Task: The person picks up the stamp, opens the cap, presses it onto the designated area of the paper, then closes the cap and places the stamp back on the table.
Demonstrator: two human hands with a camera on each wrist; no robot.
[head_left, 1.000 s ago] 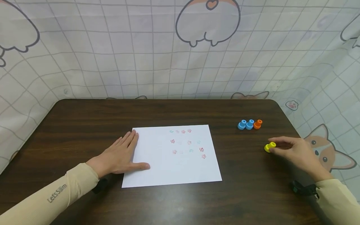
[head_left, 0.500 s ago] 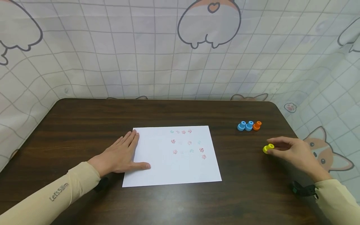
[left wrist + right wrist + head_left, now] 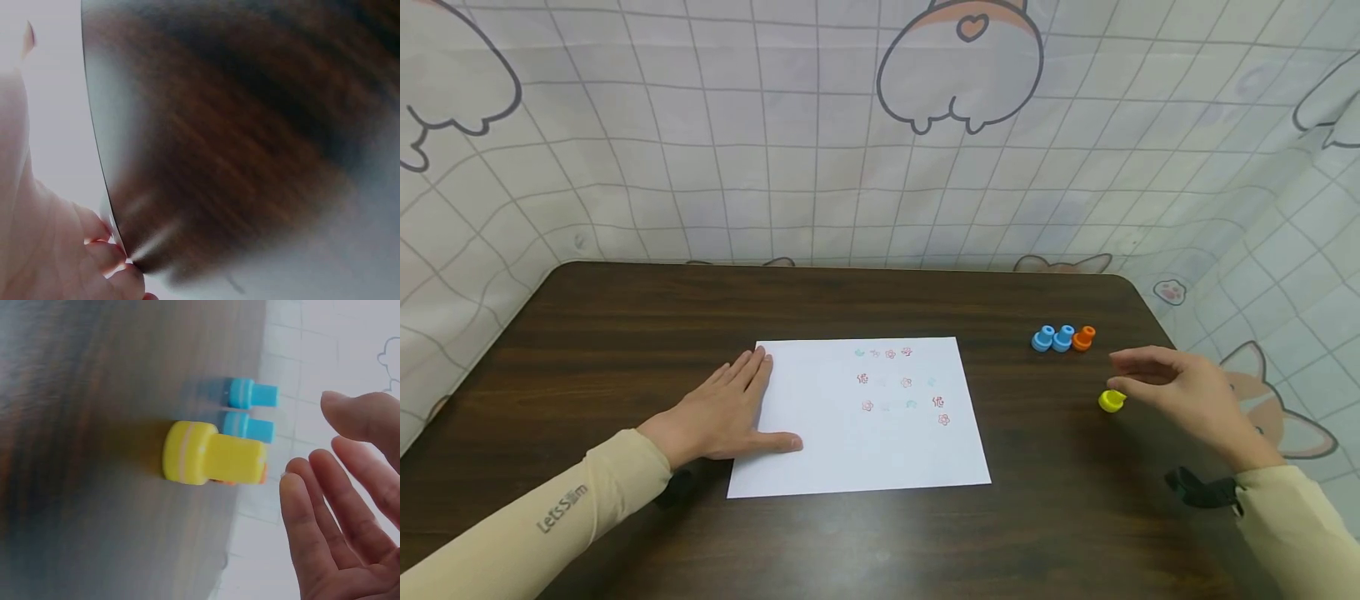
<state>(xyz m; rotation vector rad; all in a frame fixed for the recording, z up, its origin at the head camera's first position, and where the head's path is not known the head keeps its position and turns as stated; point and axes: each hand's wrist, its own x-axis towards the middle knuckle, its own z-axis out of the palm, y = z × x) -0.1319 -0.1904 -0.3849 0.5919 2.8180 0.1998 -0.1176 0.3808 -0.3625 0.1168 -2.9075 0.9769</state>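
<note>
Two blue stamps [image 3: 1063, 339] and an orange one [image 3: 1083, 338] sit past the yellow stamp [image 3: 1112, 401]; my right hand [image 3: 1191, 400] hovers beside it, loosely open, left hand [image 3: 722, 414] flat on paper [image 3: 857, 450].

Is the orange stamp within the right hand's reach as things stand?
Likely yes: the right hand holds nothing, and nothing visible stands between it and the orange stamp; a blue stamp crowds only the far side.

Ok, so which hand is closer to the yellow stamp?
The right. The right hand is just beside the yellow stamp, with a gap visible in the right wrist view; the left hand is much farther away, resting on the left edge of the white paper.
</note>
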